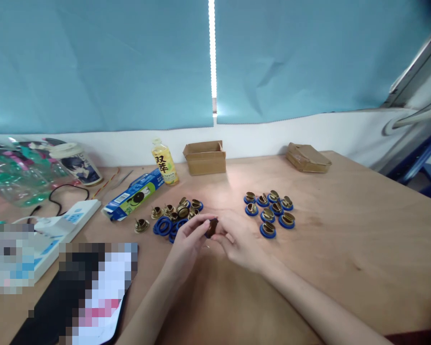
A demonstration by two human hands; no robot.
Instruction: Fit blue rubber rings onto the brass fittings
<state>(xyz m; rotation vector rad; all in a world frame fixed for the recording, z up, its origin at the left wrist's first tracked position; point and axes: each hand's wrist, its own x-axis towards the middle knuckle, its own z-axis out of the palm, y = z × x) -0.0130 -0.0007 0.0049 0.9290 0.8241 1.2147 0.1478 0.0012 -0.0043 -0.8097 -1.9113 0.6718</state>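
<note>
- Both hands met over the middle of the bench (345, 230); the left hand (187, 239) pinched a small dark fitting (211, 226) at its fingertips.
- The right hand (239, 242) was curled around the same fitting from the other side; whether it held a ring, I couldn't tell.
- Loose blue rings (164, 226) and bare brass pieces (181, 209) lay just beyond the left hand.
- Finished ringed pieces (269, 211) sat grouped to the right.
- Best handling, I judged: steady the fitting, seat the ring squarely, press evenly.
</note>
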